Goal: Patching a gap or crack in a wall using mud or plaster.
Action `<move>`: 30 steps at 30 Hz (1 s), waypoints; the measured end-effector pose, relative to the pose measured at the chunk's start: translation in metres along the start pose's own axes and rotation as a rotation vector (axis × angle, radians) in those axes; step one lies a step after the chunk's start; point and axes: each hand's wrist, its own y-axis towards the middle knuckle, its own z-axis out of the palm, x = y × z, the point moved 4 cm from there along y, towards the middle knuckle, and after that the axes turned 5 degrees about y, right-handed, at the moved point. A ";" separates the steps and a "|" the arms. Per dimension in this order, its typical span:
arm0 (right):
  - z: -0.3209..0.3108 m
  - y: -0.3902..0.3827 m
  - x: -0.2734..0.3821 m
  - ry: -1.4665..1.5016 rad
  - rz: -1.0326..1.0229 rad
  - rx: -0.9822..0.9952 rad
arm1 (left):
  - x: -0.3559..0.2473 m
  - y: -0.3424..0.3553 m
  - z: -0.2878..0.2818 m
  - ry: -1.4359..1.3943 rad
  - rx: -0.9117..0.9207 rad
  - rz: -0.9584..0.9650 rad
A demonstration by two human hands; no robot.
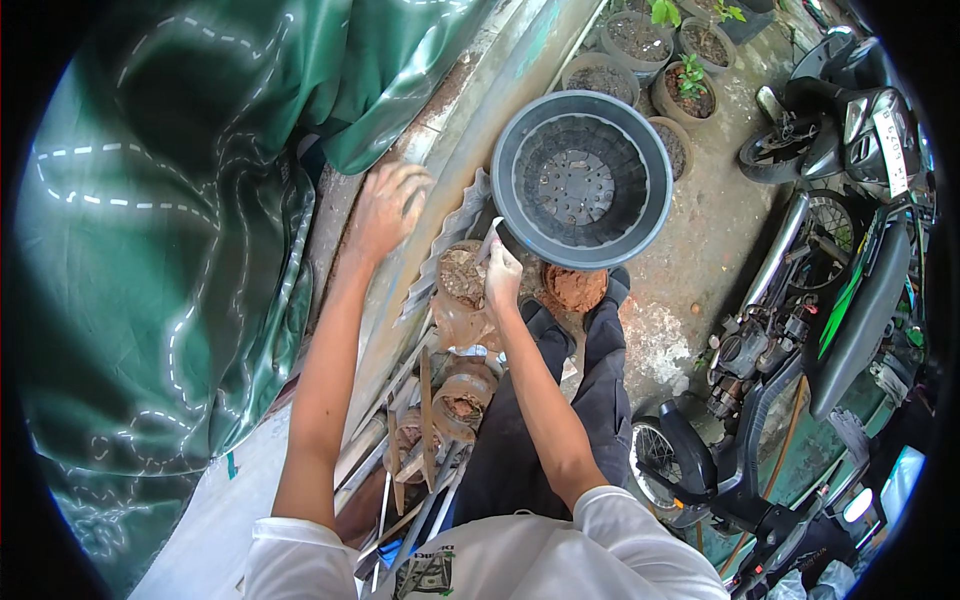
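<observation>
My left hand is over the top of the low wall, its fingers apart and slightly bent, with nothing visible in them. My right hand is closed around a narrow, pale flat piece, whose kind I cannot make out. That piece points up beside the left rim of a large dark grey plant pot. Drainage holes show in the pot's bottom, with a few crumbs around them. Just below the pot, between my shoes, is a mound of reddish-brown soil; its container is mostly hidden.
A green tarpaulin drapes beyond the wall on the left. Old soil-filled containers and loose wood strips crowd the wall's foot. Several potted plants stand behind the large pot. Motorbikes line the right side of the concrete floor.
</observation>
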 end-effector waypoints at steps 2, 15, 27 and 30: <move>0.002 -0.004 -0.001 -0.038 -0.024 0.042 | 0.013 0.012 -0.009 0.078 -0.028 0.073; 0.040 -0.033 0.038 -0.056 -0.030 0.126 | 0.066 0.041 -0.005 0.196 0.129 0.296; 0.137 -0.043 0.053 -0.149 -0.299 0.150 | 0.072 0.045 0.010 0.264 0.169 0.393; 0.162 -0.049 0.065 -0.146 -0.547 0.014 | 0.074 0.045 0.011 0.264 0.168 0.384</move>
